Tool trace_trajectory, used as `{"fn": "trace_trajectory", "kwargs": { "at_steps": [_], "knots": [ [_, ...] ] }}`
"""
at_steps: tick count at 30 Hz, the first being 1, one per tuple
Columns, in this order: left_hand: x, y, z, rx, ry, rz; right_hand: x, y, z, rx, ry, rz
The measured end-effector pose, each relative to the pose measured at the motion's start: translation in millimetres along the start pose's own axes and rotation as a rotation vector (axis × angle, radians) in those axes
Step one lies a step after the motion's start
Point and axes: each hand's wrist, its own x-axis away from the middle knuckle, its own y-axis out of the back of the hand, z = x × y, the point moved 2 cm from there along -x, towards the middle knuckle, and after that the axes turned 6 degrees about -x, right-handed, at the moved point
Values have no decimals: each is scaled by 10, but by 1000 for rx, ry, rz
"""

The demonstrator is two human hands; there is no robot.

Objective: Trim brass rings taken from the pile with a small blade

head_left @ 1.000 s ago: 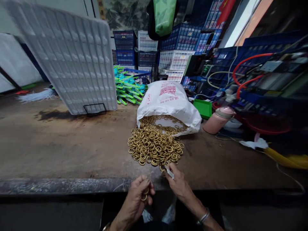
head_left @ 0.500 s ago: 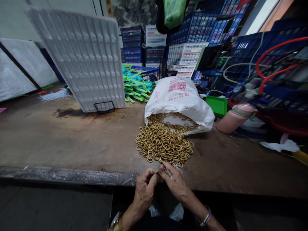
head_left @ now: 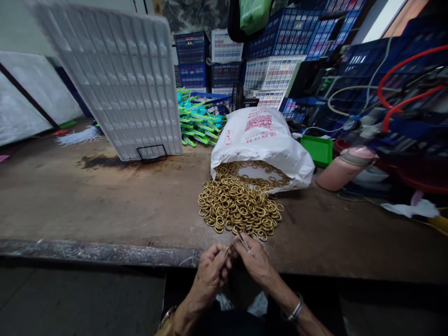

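At the table's front edge my left hand (head_left: pixel 213 268) pinches a small gold-coloured ring (head_left: pixel 227 249) between thumb and fingers. Close beside it, my right hand (head_left: pixel 255 261) is closed around a slim tool (head_left: pixel 243 241) with a dark pointed tip and a pale handle; its exact kind is unclear. The fingertips of both hands nearly meet at the ring. Just beyond them lies a heap of gold-coloured rings (head_left: pixel 241 207), spilling out of the open mouth of a white printed sack (head_left: pixel 259 140).
A pale ribbed panel (head_left: pixel 115 88) stands in a black wire holder (head_left: pixel 152 152) at left. Behind are green and turquoise plastic pieces (head_left: pixel 199 123) and stacked crates (head_left: pixel 273 72). A green tray (head_left: pixel 317 151) and a pink bottle (head_left: pixel 345 170) are at right.
My left hand has turned slightly, its fingers bunching closer around the ring. The tool in my right hand shows more plainly and has tilted a little. The heap looks unchanged.
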Motion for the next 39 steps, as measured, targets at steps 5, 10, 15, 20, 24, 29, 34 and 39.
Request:
{"fn": "trace_trajectory", "kwargs": {
  "at_steps": [5, 10, 15, 20, 24, 29, 34, 39],
  "knots": [
    [-16, -1, -25, -88, -26, -63, 78, 4, 38, 275, 105, 105],
    [-40, 13, -22, -130, -90, -114, 101, -53, 24, 499, 117, 176],
    [41, 37, -14, -187, -150, -103, 90, -65, -111, 564, 149, 214],
    [211, 28, -11, -73, -55, 21, 64, -36, -145, 643, 163, 116],
    [214, 84, 9, 151, 15, -7, -87, -66, 52, 671, 177, 33],
    [164, 147, -37, 240, 15, -43, -354, -175, 199, 823, 177, -17],
    [167, 199, -59, 376, 56, -18, -473, -316, 140, 919, 165, -1],
    [131, 292, 7, 478, 111, -33, -500, -345, 94, 902, 169, -36]
  ]
}}
